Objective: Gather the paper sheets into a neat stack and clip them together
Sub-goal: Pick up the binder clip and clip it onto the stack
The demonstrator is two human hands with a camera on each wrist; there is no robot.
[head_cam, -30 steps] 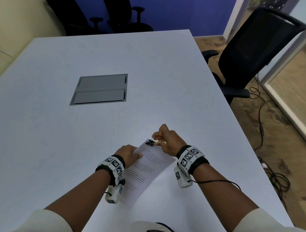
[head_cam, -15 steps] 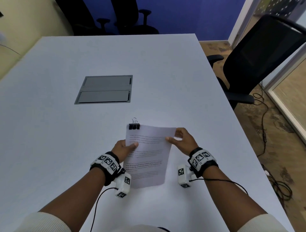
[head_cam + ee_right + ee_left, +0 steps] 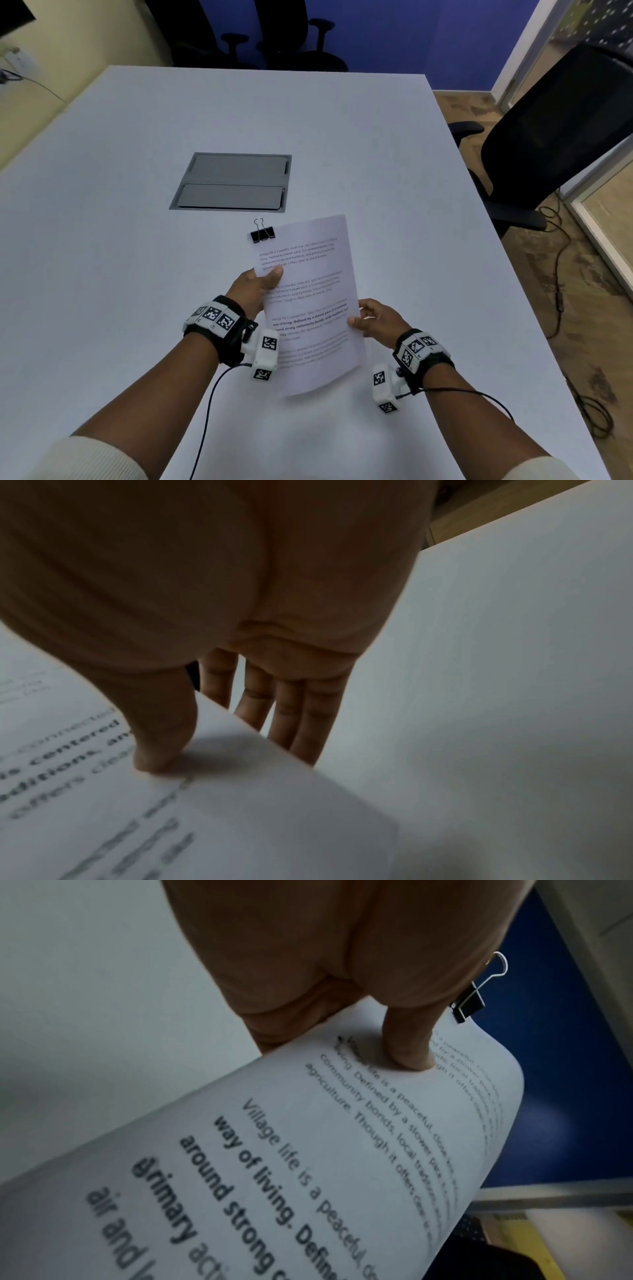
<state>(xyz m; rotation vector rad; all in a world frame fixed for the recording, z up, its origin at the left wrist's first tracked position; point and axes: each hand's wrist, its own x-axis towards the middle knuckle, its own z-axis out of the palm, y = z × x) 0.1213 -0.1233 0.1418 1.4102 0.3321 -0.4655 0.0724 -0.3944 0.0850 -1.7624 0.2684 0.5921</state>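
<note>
So the paper sheets [image 3: 310,301] are up off the white table [image 3: 120,274], printed side up, with a black binder clip [image 3: 262,234] on the top left corner. Left hand [image 3: 255,291] pinches the left edge, thumb on top. Right hand [image 3: 378,323] grips the right edge lower down, thumb pressing the page, fingers [image 3: 301,723] underneath.

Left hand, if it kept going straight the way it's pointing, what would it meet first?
Probably the binder clip on the paper's top corner, just ahead of the left hand; depth is uncertain.
</note>
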